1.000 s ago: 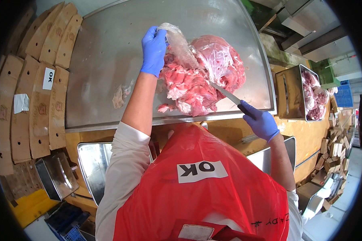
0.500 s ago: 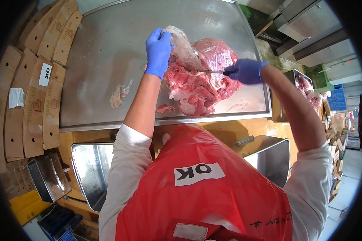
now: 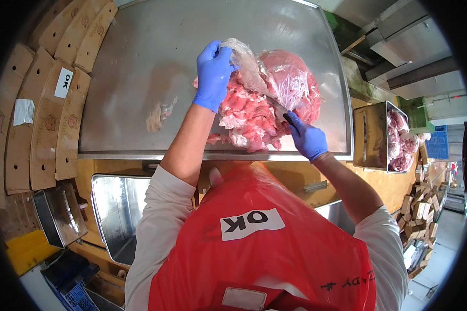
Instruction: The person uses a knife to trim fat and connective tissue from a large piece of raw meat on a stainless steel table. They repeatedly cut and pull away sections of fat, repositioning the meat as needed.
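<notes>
My left hand, in a blue glove, grips a pale translucent sheet, membrane or film, lifted at the upper left of a large mound of raw meat on a steel table. Ragged red and white pieces make up the mound's front; its back is smoother and shiny. At the front right, my right hand, also gloved, is closed on a black-handled knife whose blade points up-left into the meat, its tip hidden. A small scrap lies apart on the left of the table.
Flattened cardboard boxes stand along the left. Steel bins sit below the table's front edge. At the right are a bin holding meat, blue crates and cardboard. My red apron fills the bottom.
My left hand has shifted slightly right and down with the sheet. The knife hand swung up across the meat's right side, then came back down to the front right, blade now angled up-left.
</notes>
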Motion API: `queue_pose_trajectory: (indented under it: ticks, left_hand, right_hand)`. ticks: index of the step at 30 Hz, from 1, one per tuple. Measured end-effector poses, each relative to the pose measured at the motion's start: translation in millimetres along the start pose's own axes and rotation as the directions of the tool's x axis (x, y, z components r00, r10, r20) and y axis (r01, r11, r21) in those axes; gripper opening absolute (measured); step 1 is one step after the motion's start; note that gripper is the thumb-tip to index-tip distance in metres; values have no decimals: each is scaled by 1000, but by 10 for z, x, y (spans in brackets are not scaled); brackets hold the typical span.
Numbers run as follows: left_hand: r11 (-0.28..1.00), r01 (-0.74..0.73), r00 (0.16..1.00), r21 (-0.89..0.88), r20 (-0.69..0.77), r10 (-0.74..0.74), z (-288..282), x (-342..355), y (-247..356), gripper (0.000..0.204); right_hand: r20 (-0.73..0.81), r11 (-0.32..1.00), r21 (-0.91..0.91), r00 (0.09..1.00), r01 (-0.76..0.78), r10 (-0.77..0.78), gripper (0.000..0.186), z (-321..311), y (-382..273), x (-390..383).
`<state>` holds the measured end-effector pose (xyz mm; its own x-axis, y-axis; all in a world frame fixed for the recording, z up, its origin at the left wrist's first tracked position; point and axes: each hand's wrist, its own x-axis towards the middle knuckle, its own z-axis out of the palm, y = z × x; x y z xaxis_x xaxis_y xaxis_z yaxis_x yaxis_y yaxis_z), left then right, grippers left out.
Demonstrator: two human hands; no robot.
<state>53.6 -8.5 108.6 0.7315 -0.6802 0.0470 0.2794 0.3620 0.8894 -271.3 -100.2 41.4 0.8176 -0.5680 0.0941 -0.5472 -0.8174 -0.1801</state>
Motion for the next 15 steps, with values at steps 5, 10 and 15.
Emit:
queue_pose_trajectory:
  ticks: [5, 10, 15]
  left_hand:
    - [999, 1, 1000, -38, -29, -2, 58, 109, 0, 8]
    - [966, 13, 1000, 260, 17, -18, -71, 258, -358, 10]
    - [412, -225, 893, 883, 356, -276, -94, -19, -491, 58]
  right_hand:
    - [-149, 994, -103, 989, -26, 10, 49, 316, 10, -136]
    - [-220, 993, -115, 975, 2, -27, 52, 425, 117, -93]
    - [-208, 990, -132, 978, -49, 21, 53, 465, 110, -151]
